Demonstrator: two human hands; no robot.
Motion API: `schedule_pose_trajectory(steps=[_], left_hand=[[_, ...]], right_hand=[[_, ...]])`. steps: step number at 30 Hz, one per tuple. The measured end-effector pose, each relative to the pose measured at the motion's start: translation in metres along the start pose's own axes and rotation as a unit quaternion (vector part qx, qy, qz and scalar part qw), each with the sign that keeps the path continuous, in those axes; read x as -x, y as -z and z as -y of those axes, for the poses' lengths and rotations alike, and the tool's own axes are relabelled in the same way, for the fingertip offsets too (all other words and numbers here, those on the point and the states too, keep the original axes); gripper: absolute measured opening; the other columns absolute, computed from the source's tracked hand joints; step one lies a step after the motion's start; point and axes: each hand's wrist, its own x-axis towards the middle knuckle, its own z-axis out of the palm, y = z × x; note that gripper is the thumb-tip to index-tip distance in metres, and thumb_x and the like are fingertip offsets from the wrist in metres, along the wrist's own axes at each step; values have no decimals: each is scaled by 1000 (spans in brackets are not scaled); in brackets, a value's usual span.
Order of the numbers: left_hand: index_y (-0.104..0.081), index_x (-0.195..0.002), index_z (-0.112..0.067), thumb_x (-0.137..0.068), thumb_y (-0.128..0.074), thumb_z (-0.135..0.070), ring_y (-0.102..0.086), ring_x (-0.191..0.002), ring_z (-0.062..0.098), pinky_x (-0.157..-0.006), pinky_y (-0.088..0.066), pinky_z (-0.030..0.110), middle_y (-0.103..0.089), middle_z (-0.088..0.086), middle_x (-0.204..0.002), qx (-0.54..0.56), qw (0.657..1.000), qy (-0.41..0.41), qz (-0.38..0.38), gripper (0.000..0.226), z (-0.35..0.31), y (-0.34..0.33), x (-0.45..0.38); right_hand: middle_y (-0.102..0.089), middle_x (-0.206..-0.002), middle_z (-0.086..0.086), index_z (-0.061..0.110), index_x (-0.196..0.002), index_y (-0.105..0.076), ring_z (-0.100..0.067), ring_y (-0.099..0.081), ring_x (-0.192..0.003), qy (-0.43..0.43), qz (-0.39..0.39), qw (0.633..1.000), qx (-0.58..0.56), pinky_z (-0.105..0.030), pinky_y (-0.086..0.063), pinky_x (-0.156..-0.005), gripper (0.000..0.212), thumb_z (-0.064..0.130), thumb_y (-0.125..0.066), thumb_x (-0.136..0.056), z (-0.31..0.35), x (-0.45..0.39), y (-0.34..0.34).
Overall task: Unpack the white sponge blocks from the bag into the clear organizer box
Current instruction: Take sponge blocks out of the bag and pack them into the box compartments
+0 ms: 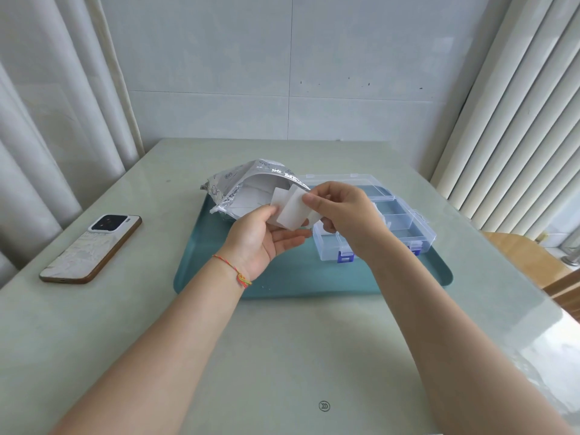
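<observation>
Left of the teal tray (201, 271), a phone (91, 249) lies face down on the table (282, 356), well clear of your work. On the tray's far left part the foil bag (238, 186) lies with its mouth open toward you, and more white sponge blocks (251, 199) show inside it. Your left hand (260, 237) is cupped palm-up just in front of that mouth, thumb pressing the lower of the sponge blocks in hand (290, 208). Your right hand (342, 215) pinches the upper block's right edge between thumb and fingers. They look stuck face to face, so peel gently rather than tug; the foam probably tears easily. On the tray's right part sits the clear organizer box (405, 227), lid open; something white seems to lie in one compartment. Carry each freed block rightward and lower it flat between the dividers, which look like the only real snag.
</observation>
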Motion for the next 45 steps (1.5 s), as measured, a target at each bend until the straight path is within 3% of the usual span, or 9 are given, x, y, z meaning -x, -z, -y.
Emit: schedule_pose_trajectory(steps=[3,6,9,12,16,21,27,32,45], left_hand=[[-60,-121,-1,-105,-33,-20,-70,-66,29,-56,-58,29,-71,19,-84,-20,999,7,25,37,-2,1,0],[-65,-111,-8,-105,-38,-31,-70,-67,28,-55,-57,28,-70,18,-88,-57,997,6,57,36,-3,0,3],[-64,-105,-5,-103,-43,-12,-71,-63,24,-55,-57,26,-72,15,-86,-108,993,-26,50,22,1,0,3],[-60,-108,2,-100,-40,-2,-69,-57,23,-50,-55,26,-72,14,-80,-132,991,-28,-18,22,2,4,-1],[-55,-112,6,-100,-36,-4,-66,-51,24,-45,-52,25,-70,18,-79,-163,985,8,-60,25,-4,15,-5],[-61,-106,1,-100,-36,-10,-67,-55,22,-45,-50,22,-73,17,-82,-195,979,59,12,29,-9,16,-1],[-65,-107,-4,-104,-37,-19,-67,-58,23,-46,-49,22,-73,16,-85,-214,972,75,70,31,-5,15,1],[-63,-114,-1,-102,-47,-16,-67,-57,23,-46,-51,23,-73,15,-84,-239,968,41,61,25,-4,16,1],[-62,-115,-2,-97,-55,-10,-68,-58,20,-47,-51,21,-73,14,-87,-237,969,32,68,21,-1,16,-1]], right_hand=[[-50,-67,-9,4,-87,-68,-12,-38,-46,-3,15,1000,4,-21,-35,-46,12,15,-72,-87,1,2,0],[-52,-71,-10,10,-82,-68,-16,-39,-52,-7,-14,1000,19,-23,-36,-48,10,17,-74,-86,-1,0,-2],[-52,-69,-8,14,-78,-66,-18,-38,-54,-8,-26,999,29,-24,-35,-48,12,20,-72,-87,-1,-1,-2],[-51,-66,-4,10,-86,-68,-15,-41,-47,-5,-31,998,54,-19,-36,-46,16,7,-53,-91,3,-1,-1],[-55,-71,-5,7,-83,-62,-15,-46,-53,18,30,999,8,-26,-40,-55,35,-13,-33,-80,5,1,4],[-56,-92,-3,16,-89,-58,-15,-47,-54,55,104,991,57,-20,-41,-54,36,-12,-37,-81,5,6,-3],[-48,-100,0,20,-109,-47,-16,-49,-72,107,98,968,207,-25,-43,-67,40,-8,-34,-83,-5,7,-8],[-45,-109,-6,14,-118,-44,-1,-43,-73,127,77,952,266,-11,-35,-64,39,-6,-40,-85,-11,4,-8],[-54,-89,-4,19,-118,-53,-9,-47,-71,180,43,951,250,-10,-39,-66,43,-6,-50,-83,-11,2,-13]])
